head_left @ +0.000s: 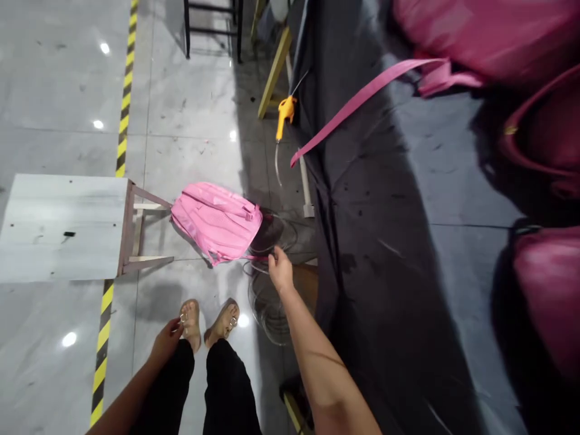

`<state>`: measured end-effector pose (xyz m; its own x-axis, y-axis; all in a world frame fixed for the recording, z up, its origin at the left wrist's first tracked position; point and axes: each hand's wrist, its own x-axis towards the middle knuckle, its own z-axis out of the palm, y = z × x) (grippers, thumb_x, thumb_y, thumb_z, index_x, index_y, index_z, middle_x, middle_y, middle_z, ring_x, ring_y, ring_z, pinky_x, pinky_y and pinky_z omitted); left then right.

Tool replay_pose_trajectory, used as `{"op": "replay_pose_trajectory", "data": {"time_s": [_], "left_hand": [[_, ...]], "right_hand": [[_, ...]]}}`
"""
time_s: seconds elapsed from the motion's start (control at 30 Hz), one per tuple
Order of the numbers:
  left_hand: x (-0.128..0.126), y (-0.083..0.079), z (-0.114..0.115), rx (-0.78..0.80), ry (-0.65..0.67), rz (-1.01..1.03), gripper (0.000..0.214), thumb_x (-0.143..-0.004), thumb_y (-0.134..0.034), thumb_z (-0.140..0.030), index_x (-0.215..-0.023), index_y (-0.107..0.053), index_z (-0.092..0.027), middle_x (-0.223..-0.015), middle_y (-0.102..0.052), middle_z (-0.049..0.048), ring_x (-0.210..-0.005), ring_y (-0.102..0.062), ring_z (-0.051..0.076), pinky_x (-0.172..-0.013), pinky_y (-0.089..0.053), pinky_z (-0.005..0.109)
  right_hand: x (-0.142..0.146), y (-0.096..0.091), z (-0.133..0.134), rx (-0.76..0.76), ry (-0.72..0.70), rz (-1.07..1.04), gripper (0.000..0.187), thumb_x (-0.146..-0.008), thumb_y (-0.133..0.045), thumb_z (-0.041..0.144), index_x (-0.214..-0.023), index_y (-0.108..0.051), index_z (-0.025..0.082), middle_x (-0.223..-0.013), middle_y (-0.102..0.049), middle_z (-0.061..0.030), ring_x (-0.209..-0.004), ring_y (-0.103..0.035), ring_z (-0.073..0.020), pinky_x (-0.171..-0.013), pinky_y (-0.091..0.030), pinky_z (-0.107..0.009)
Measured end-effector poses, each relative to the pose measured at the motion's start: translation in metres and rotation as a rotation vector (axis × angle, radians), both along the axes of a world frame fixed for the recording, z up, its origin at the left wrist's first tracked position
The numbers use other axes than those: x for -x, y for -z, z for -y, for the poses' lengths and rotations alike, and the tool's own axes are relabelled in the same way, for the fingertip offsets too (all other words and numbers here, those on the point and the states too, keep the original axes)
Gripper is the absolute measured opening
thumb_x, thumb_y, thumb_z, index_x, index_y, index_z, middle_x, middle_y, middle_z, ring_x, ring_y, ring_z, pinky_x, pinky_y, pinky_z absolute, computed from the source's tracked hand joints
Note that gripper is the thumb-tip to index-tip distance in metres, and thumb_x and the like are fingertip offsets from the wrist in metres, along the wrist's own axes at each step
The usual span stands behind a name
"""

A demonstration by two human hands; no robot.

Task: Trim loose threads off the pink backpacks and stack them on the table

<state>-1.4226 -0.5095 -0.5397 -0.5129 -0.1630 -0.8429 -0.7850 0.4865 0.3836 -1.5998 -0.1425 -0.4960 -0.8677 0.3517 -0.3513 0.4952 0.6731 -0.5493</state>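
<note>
From my remote seat I look down through the head camera onto a grey floor, with a pink backpack (217, 222) low between a white-topped stool (63, 202) and a black-draped table (389, 314). The backpack's near end overlaps the stool's legs in view, and its other end points toward the table. A thin pink strap (257, 258) runs from its lower edge to my right hand (281, 272), which reaches out with the arm extended beside the table. Thumb and forefinger sit right where the strap ends, but the detail is so small that I cannot tell whether they are clamped on it. My left hand (167, 344) hangs low, fingers loosely curled and thumb apart, over one of the sandals (232, 322) in view, beside the black trousers (229, 393).

Just below the right hand I see looped clear tubing (272, 317) by the table's edge. Farther up, an orange air blow gun (285, 112) hangs against the drape, close to a yellow table leg (274, 72). A long pink webbing strap (367, 93) trails over the tabletop edge from a large pink bag (498, 36); a second pink bag (553, 290) lies at the far right. Black-and-yellow tape (122, 133) runs along the floor past the stool, and a black metal frame (212, 31) stands at the top.
</note>
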Motion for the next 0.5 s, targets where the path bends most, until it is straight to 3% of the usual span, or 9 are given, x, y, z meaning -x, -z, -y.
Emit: {"op": "replay_pose_trajectory", "data": {"time_s": [0.1,0.2,0.33,0.5], "left_hand": [[-0.013,-0.011,-0.004,0.003,-0.073,0.037,0.054,-0.084,-0.051,-0.056,-0.115,-0.065,-0.014,-0.108,-0.076,0.0145,-0.111,-0.072,0.028,-0.092,-0.058,0.034],[0.004,-0.019,-0.012,-0.014,-0.159,0.041,0.055,-0.087,-0.047,-0.057,-0.12,-0.063,-0.015,-0.107,-0.076,0.0137,-0.104,-0.074,0.027,-0.08,-0.06,0.032],[0.061,-0.012,-0.024,-0.02,-0.217,-0.012,0.047,-0.093,-0.044,-0.046,-0.127,-0.058,-0.016,-0.111,-0.075,0.0114,-0.105,-0.074,0.024,-0.076,-0.06,0.029],[0.146,0.009,-0.025,-0.012,-0.077,-0.066,0.034,-0.1,-0.054,-0.041,-0.116,-0.063,-0.012,-0.103,-0.072,0.0095,-0.092,-0.072,0.02,-0.078,-0.06,0.034]], "right_hand": [[0.044,0.0,-0.005,0.031,0.001,-0.038,0.05,-0.092,-0.05,0.031,-0.138,-0.058,0.013,-0.134,-0.066,-0.0165,-0.118,-0.066,-0.025,-0.105,-0.051,-0.04],[0.077,-0.017,-0.011,0.026,0.009,-0.049,0.047,-0.091,-0.053,0.029,-0.134,-0.06,0.012,-0.127,-0.07,-0.0174,-0.11,-0.07,-0.0251,-0.098,-0.055,-0.039],[0.153,-0.041,-0.022,-0.022,0.04,-0.079,0.039,-0.094,-0.053,0.026,-0.13,-0.062,0.013,-0.121,-0.072,-0.0156,-0.109,-0.07,-0.0235,-0.1,-0.053,-0.039],[0.262,-0.045,-0.026,-0.056,0.123,-0.073,0.027,-0.096,-0.066,0.03,-0.119,-0.066,0.015,-0.118,-0.07,-0.0092,-0.11,-0.067,-0.0229,-0.102,-0.052,-0.047]]}}
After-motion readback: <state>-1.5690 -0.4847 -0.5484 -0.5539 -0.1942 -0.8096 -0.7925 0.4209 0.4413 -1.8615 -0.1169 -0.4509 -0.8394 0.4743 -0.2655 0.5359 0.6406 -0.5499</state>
